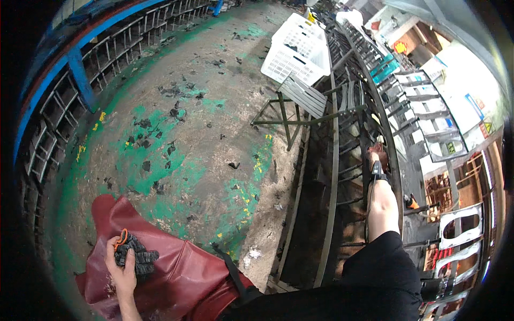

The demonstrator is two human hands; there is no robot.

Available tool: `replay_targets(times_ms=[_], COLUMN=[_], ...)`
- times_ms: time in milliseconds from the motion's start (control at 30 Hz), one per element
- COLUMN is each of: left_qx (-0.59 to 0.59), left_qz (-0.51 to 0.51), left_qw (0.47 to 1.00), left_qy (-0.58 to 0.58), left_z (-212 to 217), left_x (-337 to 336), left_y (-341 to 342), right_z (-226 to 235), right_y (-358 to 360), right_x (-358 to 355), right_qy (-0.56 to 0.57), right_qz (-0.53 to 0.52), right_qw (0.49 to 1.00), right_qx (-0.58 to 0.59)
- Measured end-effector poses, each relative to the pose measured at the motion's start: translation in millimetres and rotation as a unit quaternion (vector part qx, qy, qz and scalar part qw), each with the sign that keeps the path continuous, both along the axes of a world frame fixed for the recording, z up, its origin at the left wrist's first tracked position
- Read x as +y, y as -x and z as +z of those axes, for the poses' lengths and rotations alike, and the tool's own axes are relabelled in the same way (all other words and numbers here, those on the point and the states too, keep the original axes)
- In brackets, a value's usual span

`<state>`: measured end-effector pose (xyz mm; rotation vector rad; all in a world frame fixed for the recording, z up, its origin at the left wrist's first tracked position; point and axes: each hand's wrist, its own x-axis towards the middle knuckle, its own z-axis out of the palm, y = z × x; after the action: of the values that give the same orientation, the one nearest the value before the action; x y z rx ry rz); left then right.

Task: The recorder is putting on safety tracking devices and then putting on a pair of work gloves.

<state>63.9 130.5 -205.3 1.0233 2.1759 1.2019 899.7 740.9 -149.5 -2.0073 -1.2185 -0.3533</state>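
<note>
My left hand (122, 275) is closed on a dark grey knitted work glove (140, 255) with an orange cuff. It holds the glove over a dark red, leather-like apron (176, 265) spread across my lap. My right arm, in a short black sleeve with a dark band on the wrist, reaches out to the right. At its end my right hand (376, 153) is beside the dark rails of a long metal rack (393, 176). Its fingers are too small and dark to make out, so I cannot tell whether they grip a rail.
A folding stool (304, 96) with a slatted seat stands ahead, beside white plastic crates (294, 59). Dark scraps litter the worn green floor (214, 139). A blue-framed rack (80, 75) runs along the left. Light-coloured frame-shaped parts (460, 227) are at the right.
</note>
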Motion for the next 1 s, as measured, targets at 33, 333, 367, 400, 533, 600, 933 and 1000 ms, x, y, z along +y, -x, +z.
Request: replay_targets(times_ms=[33,333,367,400,533,600,933,1000], left_qx=[-0.002,0.016,0.006,-0.002,-0.008,0.0,-0.026,-0.03], left_qz=[0.002,0.035,0.028,0.022,-0.001,-0.003,-0.034,-0.028], left_qw=[1.0,0.999,0.999,0.999,1.0,1.0,0.999,0.999], left_qy=[-0.011,-0.017,-0.024,-0.025,-0.03,-0.015,-0.033,-0.028], left_z=[-1,-7,-7,-6,-2,0,-1,-4], left_x=[-3,-12,-13,-12,-5,-1,9,5], left_y=[0,-2,-2,-2,-5,-6,-7,-4], right_z=[-6,-2,9,15,26,27,40,39], right_y=[-14,19,38,58,109,121,124,111], right_x=[10,-26,-41,-52,-83,-88,-29,-19], right_qy=[0.001,0.069,0.067,0.056,-0.018,-0.039,-0.12,-0.102], right_qz=[0.009,-0.036,-0.013,0.01,0.026,0.033,-0.146,-0.155], right_qw=[1.0,0.965,0.971,0.972,0.962,0.959,0.977,0.983], right_qx=[-0.004,-0.249,-0.229,-0.229,-0.27,-0.28,0.095,0.009])
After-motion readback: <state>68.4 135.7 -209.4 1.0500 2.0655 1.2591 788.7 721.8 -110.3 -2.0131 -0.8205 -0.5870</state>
